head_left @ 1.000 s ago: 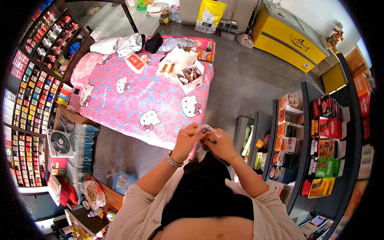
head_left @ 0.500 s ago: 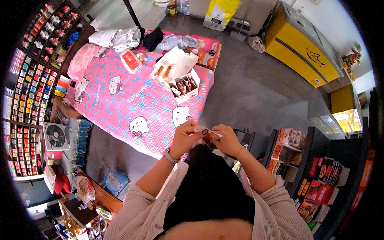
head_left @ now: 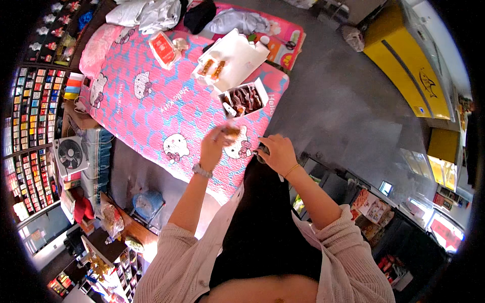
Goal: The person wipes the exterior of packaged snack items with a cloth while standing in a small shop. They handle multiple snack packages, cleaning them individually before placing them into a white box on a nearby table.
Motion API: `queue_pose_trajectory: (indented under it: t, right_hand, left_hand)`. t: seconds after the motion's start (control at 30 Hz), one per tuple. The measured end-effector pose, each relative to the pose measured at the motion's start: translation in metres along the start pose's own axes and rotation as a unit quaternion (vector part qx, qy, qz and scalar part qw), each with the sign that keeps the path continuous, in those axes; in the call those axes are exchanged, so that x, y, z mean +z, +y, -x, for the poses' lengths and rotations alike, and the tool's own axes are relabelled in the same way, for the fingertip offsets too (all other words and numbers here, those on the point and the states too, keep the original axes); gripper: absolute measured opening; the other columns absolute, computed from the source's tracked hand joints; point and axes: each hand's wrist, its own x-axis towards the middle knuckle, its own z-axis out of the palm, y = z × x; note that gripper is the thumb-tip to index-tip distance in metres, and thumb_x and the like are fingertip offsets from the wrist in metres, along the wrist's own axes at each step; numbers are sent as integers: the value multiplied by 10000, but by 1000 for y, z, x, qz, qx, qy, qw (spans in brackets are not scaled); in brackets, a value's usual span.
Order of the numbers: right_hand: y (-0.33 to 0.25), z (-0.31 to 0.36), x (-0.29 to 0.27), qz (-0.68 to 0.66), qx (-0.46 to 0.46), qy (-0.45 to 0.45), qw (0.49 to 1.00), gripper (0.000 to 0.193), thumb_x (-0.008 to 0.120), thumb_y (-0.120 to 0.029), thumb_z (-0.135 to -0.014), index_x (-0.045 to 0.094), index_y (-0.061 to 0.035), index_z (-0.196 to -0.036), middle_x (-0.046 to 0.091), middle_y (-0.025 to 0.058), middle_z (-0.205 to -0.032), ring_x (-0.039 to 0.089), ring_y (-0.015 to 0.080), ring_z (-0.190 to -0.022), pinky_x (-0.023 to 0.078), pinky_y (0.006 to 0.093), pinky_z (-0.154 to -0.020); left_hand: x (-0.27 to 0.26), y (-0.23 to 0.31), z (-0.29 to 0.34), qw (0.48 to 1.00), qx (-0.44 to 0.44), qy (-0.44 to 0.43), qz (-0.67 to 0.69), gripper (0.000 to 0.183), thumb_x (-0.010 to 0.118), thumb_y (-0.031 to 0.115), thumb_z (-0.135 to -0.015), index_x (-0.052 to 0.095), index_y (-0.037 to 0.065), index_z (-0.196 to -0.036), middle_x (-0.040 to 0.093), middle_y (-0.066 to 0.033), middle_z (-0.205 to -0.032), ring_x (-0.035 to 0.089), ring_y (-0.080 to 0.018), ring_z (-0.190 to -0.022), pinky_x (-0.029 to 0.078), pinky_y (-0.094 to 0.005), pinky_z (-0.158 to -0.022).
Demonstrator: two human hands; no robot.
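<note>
My left hand [head_left: 214,146], blurred by motion, is above the pink quilted cover [head_left: 151,121]. Its fingers pinch a small orange-brown piece [head_left: 232,132], too smeared to name. Off the cover's near right edge, my right hand [head_left: 278,154] is closed with thumb and fingers bent round something small and dark that I cannot make out. Beyond my hands sits an open white box [head_left: 233,115] of dark brown packets [head_left: 247,97]. Two brown-orange sticks [head_left: 219,69] lie on a white sheet or open lid [head_left: 235,58] behind it.
A red-and-white packet [head_left: 164,49] and folded cloths [head_left: 237,22] lie farther back on the cover. Racks of small coloured boxes [head_left: 33,111] and a fan [head_left: 70,154] are at left. A yellow freezer [head_left: 404,65] stands far right, dark shelving [head_left: 399,232] near right.
My hands have come apart from the small packet they held together. The left moved left and forward with the brown piece; the right stayed near the cover's edge. The view has shifted.
</note>
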Motion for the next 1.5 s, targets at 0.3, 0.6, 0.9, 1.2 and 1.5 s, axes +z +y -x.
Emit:
queue_pose_trajectory:
  t: [0.3, 0.6, 0.9, 1.2, 1.5]
  right_hand:
    - [43, -41, 33, -66, 47, -72, 994, 215, 665, -281, -760, 640, -111, -888, 584, 71, -777, 569, 272, -823, 422, 420, -703]
    - [63, -53, 27, -95, 55, -94, 990, 227, 686, -264, -745, 642, -103, -898, 585, 61, -783, 571, 271, -825, 415, 410, -696]
    - [67, -56, 21, -104, 58, -43, 992, 232, 687, -253, -743, 645, -95, -907, 583, 73, -772, 572, 282, -805, 419, 409, -679]
    - [70, -45, 14, -105, 83, -76, 988, 237, 695, -189, -756, 650, -62, -950, 601, 115, -812, 569, 313, -801, 450, 421, -696]
    - [73, -35, 23, -112, 109, -74, 985, 242, 704, -189, -743, 653, -47, -932, 602, 130, -810, 572, 320, -799, 455, 424, -703]
  left_hand:
    - [-16, -86, -127, 965, -71, 231, 99, 278, 467, 124, -920, 447, -68, -1121, 584, -174, -1042, 657, -252, -902, 562, -301, -771]
    - [-10, -106, -148, 965, -29, 243, -95, 293, 595, 178, -836, 552, -25, -1042, 638, -148, -947, 641, -227, -831, 519, -330, -725]
    - [0, -110, -156, 935, -86, 256, -229, 357, 621, 268, -833, 554, 24, -1085, 658, -160, -947, 646, -306, -832, 495, -394, -734]
    - [1, -139, -182, 841, -89, 245, -473, 269, 647, 238, -781, 654, 140, -1032, 478, -87, -1201, 399, -335, -1130, 384, -468, -925]
    - [5, -163, -203, 801, -115, 250, -532, 268, 584, 298, -821, 679, 136, -1012, 346, -48, -1383, 293, -325, -1257, 323, -477, -1007]
